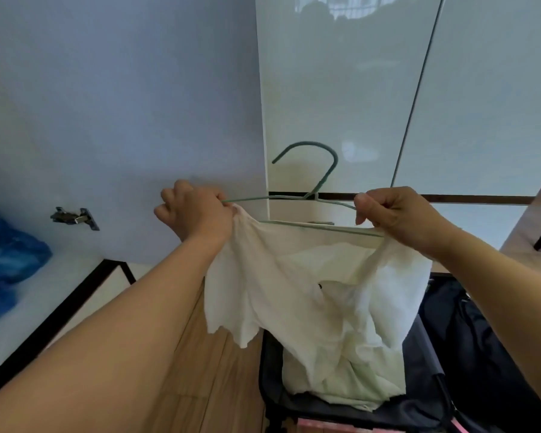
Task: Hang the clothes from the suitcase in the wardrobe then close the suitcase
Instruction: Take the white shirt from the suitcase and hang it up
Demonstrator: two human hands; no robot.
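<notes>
Glossy white wardrobe doors fill the upper right of the frame, and an open door panel with a metal hinge is seen at the left. A green wire hanger is held up at the centre of the frame, its hook pointing upward in front of the doors. A white shirt is draped from the hanger and hangs down toward the lower centre. The hanger's left end and the shirt's shoulder are gripped by the left hand, its fingers clenched around them. The right end and the cloth there are pinched by the right hand, fingers curled. A dark open suitcase lies on the wooden floor at the lower right, below the shirt, whose hem reaches its opening. Something blue is seen blurred at the left edge.
</notes>
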